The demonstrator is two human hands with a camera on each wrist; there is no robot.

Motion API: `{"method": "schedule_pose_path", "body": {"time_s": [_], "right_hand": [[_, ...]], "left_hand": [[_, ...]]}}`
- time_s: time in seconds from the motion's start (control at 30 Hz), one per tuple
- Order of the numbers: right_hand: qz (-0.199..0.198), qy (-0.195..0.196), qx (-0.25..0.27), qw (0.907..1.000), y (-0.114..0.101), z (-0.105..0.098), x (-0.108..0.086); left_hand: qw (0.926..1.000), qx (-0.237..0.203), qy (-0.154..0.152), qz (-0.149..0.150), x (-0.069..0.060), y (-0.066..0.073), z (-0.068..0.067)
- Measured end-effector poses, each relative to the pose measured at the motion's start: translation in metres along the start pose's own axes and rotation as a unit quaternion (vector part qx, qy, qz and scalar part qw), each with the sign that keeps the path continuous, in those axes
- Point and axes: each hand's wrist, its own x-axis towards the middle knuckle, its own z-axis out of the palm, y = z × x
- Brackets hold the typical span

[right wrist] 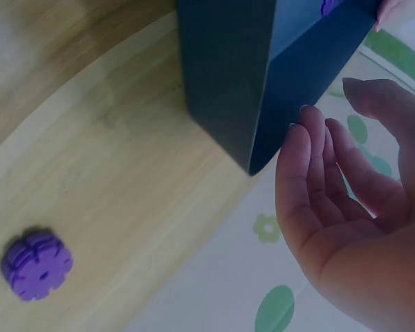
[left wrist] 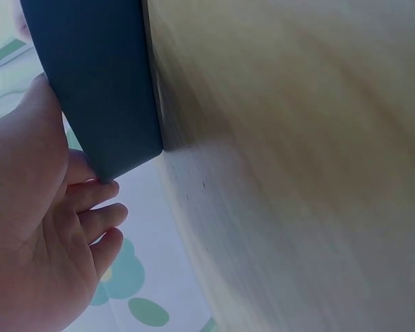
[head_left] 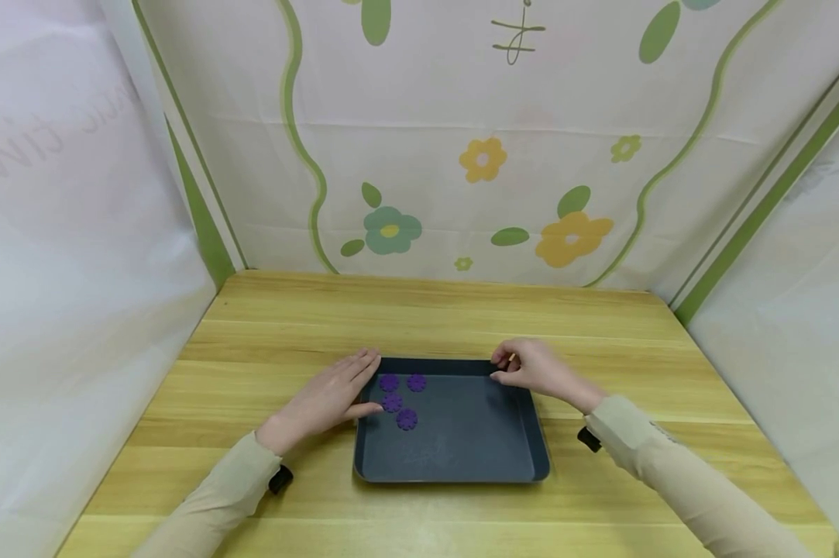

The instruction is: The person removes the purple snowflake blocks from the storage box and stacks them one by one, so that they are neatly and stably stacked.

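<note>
A dark blue-grey rectangular tray (head_left: 461,434) lies on the wooden table. Several purple notched discs (head_left: 407,419) lie flat at its back left. My left hand (head_left: 328,394) rests against the tray's back left corner, fingers stretched out and thumb over the rim near the discs. In the left wrist view, the fingers of that left hand (left wrist: 41,235) pass behind the tray corner (left wrist: 111,90). At the back right corner is my right hand (head_left: 534,366), its fingers loosely bent. The right wrist view shows that right hand (right wrist: 353,214) with nothing between thumb and fingers.
Purple discs stacked together (right wrist: 38,266) stand on the table in the right wrist view; I cannot make them out in the head view. A white flower-printed cloth (head_left: 426,155) rises behind the table (head_left: 287,310), with white sheets (head_left: 77,271) at both sides.
</note>
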Motion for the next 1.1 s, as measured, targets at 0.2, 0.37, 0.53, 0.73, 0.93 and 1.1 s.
{"method": "schedule_pose_path", "body": {"time_s": [0.2, 0.37, 0.53, 0.73, 0.93, 1.1], "right_hand": [[-0.019, -0.013, 0.004, 0.9997, -0.012, 0.008, 0.008], [-0.025, -0.023, 0.014, 0.9993, -0.02, 0.014, 0.014], [-0.03, -0.033, 0.026, 0.9987, -0.029, 0.02, 0.018], [-0.046, -0.033, 0.024, 0.9981, -0.036, 0.027, 0.023], [-0.069, -0.025, 0.018, 0.9971, -0.043, 0.032, 0.029], [-0.079, -0.019, 0.011, 0.9966, -0.047, 0.038, 0.035]], "left_hand": [[1.0, -0.002, -0.003, -0.002, 0.0, 0.001, -0.001], [1.0, -0.007, -0.002, -0.003, -0.001, 0.0, -0.001], [1.0, -0.007, -0.003, -0.003, -0.001, 0.0, -0.001], [1.0, -0.002, -0.005, -0.002, -0.001, 0.001, -0.001], [1.0, 0.002, -0.006, -0.002, 0.0, 0.001, -0.001], [1.0, 0.005, -0.004, -0.002, 0.0, 0.001, -0.001]]}}
